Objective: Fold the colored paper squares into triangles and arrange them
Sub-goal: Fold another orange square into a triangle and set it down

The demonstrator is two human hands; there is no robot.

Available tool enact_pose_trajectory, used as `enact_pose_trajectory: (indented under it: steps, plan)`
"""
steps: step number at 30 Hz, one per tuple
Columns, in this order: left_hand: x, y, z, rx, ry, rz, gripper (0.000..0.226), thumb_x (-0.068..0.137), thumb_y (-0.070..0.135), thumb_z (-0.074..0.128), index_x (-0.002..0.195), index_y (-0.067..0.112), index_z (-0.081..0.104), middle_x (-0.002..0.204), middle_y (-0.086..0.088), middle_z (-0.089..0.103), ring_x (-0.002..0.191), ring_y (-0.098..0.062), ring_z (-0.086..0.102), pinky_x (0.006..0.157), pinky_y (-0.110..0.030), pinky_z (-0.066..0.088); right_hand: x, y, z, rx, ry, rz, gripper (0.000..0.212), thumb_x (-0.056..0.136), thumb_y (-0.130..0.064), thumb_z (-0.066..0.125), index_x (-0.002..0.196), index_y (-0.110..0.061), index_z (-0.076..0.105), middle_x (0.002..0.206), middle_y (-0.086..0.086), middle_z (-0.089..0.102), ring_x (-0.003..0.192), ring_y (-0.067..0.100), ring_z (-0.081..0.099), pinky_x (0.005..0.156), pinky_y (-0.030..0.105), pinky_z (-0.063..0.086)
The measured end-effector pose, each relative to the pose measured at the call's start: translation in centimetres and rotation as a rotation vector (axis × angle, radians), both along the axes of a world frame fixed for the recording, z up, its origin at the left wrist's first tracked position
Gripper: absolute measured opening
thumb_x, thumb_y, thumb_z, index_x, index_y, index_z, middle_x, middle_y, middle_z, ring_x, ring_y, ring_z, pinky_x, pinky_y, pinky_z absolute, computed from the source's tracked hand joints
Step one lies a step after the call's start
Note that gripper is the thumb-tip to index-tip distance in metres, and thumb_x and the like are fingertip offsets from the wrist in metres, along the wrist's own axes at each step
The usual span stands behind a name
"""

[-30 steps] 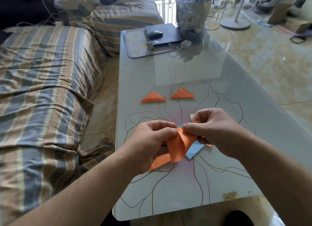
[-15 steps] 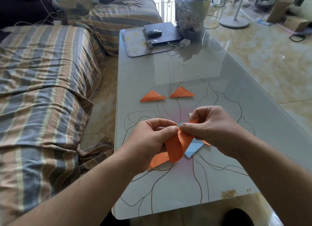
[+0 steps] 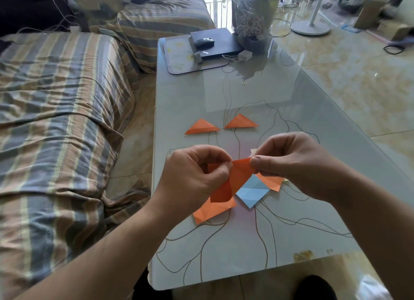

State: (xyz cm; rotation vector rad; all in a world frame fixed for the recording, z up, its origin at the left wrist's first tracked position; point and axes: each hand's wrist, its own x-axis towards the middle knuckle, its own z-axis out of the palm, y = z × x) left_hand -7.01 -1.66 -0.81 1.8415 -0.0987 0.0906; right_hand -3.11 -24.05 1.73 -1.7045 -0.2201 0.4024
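Above a flat blue paper square [image 3: 252, 191], the left hand [image 3: 195, 174] and right hand [image 3: 291, 163] both pinch one bent orange paper square [image 3: 233, 181], corners meeting between them.

striped sofa [image 3: 56, 111], glass table [image 3: 257, 93], glossy marble floor [image 3: 358, 80]

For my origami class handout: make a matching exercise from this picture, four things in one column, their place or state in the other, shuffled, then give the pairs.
Things
1. orange sheet in the hands
2. blue square
3. two folded orange triangles
4. computer mouse

Places or states
A. lying side by side on the table, beyond the hands
B. pinched at its top edge by the left hand and the right hand, curled over
C. sitting on the black laptop at the far end
D. flat on the table under the held sheet, creased

Pairs: 1-B, 2-D, 3-A, 4-C
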Motion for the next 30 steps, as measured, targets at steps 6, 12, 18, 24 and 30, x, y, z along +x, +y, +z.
enact_pose_trajectory:
  steps: [6,12,18,24,30]
  plan:
    - [0.0,-0.2,0.3,-0.022,-0.036,0.016,0.021,0.085,0.003,0.081,0.083,0.024,0.080,0.082,0.003,0.078,0.076,-0.017,0.075,0.076,-0.034,0.062,0.0,0.3,-0.4,0.077,-0.071,-0.074,0.021,0.065,-0.017,0.085,0.074,-0.005,0.071,0.073,0.018,0.072,0.069,0.025,0.067,0.070,0.036,0.055]
    - [0.0,-0.2,0.6,-0.041,-0.035,0.023,0.022,0.085,0.003,0.080,0.083,0.025,0.080,0.082,0.002,0.079,0.076,-0.016,0.075,0.077,-0.033,0.061,-0.1,0.4,-0.5,0.080,-0.131,-0.118,0.020,0.076,0.002,0.083,0.088,-0.004,0.068,0.074,0.015,0.074,0.069,0.023,0.071,0.071,0.034,0.058]
    - [0.1,0.1,0.9,-0.035,-0.055,0.038,0.023,0.085,0.002,0.080,0.084,0.025,0.080,0.083,0.003,0.079,0.078,-0.019,0.077,0.078,-0.038,0.064,0.0,0.1,-0.4,0.110,-0.079,-0.139,0.018,0.082,0.002,0.078,0.096,-0.007,0.070,0.086,0.019,0.078,0.077,0.026,0.074,0.071,0.031,0.060]
    - [0.1,0.0,1.1,-0.095,-0.030,0.031,0.025,0.086,-0.002,0.079,0.082,0.023,0.080,0.083,0.001,0.079,0.079,-0.019,0.077,0.079,-0.035,0.064,0.1,0.0,0.2,0.247,0.084,-0.180,0.043,0.065,-0.013,0.084,0.105,-0.009,0.069,0.084,0.020,0.075,0.073,0.025,0.073,0.064,0.027,0.057]
    - [0.2,-0.5,0.8,-0.281,0.072,0.052,0.017,0.086,0.000,0.078,0.082,0.016,0.079,0.082,-0.004,0.078,0.076,-0.015,0.072,0.075,-0.027,0.060,-0.3,1.6,-0.5,0.418,0.302,-0.257,0.054,0.070,-0.012,0.079,0.122,-0.011,0.064,0.084,0.011,0.073,0.071,0.021,0.067,0.066,0.029,0.058]
